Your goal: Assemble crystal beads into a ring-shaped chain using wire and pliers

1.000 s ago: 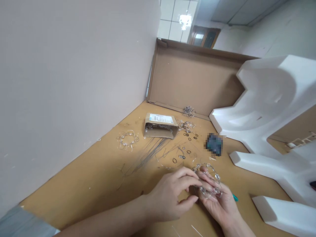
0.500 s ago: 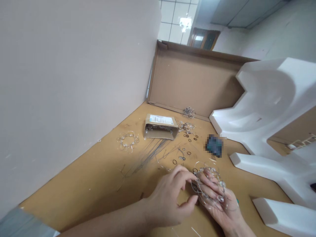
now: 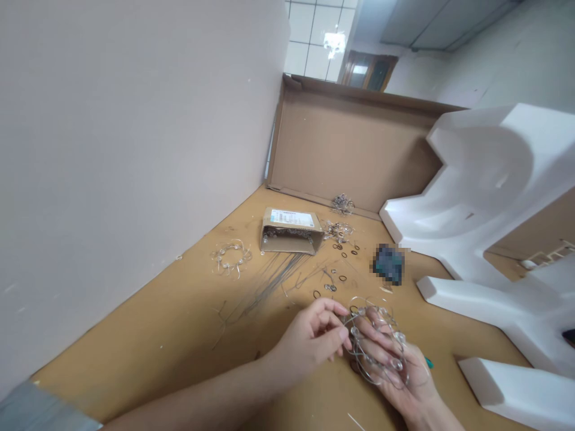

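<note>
A tangle of thin wire loops strung with clear beads lies across the fingers of my right hand, which cups it palm up at the lower right. My left hand reaches in from the left, its thumb and fingertips pinched together on the wire at the tangle's left edge. Both hands hover just above the brown cardboard surface.
A small open cardboard box lies ahead, with a bundle of straight wires and small dark rings scattered before it. Another beaded wire ring rests at the left. White foam blocks stand on the right, a cardboard lid behind.
The wire tangle has spread wider over my right hand's fingers. My left hand drew back slightly to the left and pinched tighter on the wire.
</note>
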Tool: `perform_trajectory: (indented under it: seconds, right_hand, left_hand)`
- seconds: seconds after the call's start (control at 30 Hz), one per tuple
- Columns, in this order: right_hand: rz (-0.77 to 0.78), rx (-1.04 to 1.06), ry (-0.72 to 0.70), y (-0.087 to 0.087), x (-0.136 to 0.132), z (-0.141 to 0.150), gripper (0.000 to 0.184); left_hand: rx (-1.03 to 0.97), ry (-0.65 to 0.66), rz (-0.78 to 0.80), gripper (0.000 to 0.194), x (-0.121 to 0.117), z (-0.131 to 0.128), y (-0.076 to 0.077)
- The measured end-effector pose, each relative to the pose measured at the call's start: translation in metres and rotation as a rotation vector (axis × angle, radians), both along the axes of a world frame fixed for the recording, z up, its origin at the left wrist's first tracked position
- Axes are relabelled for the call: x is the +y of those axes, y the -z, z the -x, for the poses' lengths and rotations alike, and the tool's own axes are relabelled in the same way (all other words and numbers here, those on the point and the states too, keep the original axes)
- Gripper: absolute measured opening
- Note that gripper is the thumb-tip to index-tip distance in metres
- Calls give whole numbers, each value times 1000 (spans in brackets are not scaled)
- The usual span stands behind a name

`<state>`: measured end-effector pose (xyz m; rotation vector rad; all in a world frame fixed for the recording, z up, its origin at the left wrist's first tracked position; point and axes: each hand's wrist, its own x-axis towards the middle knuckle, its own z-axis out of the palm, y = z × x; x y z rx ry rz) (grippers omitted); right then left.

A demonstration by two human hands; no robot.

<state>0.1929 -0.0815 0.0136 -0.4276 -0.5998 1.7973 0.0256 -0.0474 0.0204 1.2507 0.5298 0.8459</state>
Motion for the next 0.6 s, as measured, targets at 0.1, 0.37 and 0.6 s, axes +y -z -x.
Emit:
perform_trajectory:
  seconds: [0.1, 0.37, 0.6]
  right_hand:
    - [16, -2, -33, 2, -1, 1, 11]
    - [9, 12, -97, 2, 0, 10, 14]
    - [16, 11, -97, 0, -1, 12, 20]
  left_hand:
    - [-13, 15, 50, 35, 4, 3, -1]
    - [-5, 50, 117, 29, 9, 3, 2]
    - [-6, 40, 144, 26, 9, 3, 2]
